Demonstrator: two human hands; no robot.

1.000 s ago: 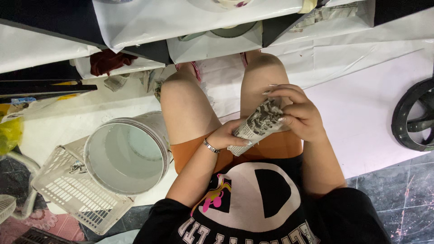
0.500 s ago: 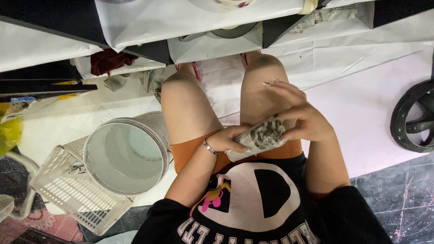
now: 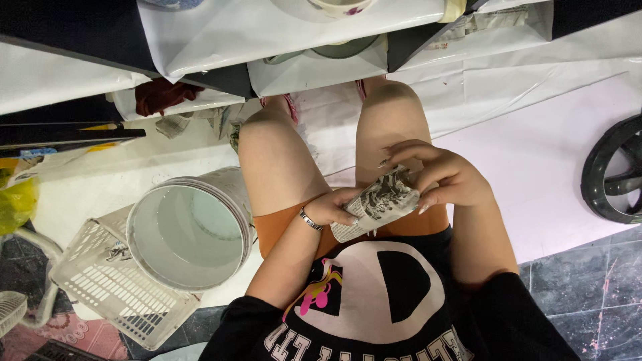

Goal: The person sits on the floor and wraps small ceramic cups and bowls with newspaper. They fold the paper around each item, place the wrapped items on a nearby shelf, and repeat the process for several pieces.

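Hands wrapped round a newspaper bundle over my lap

My left hand point(image 3: 334, 208) grips the near end of the newspaper bundle point(image 3: 378, 202) and my right hand point(image 3: 445, 177) closes over its far end — both clamped on it, above my right thigh. Left of my knees a white bucket point(image 3: 187, 227) stands touching a white plastic basket point(image 3: 100, 287). White sheeting point(image 3: 535, 154) lies open to the right, up to a black wheel point(image 3: 615, 174) — the table edge point(image 3: 267, 40) overhangs far ahead.
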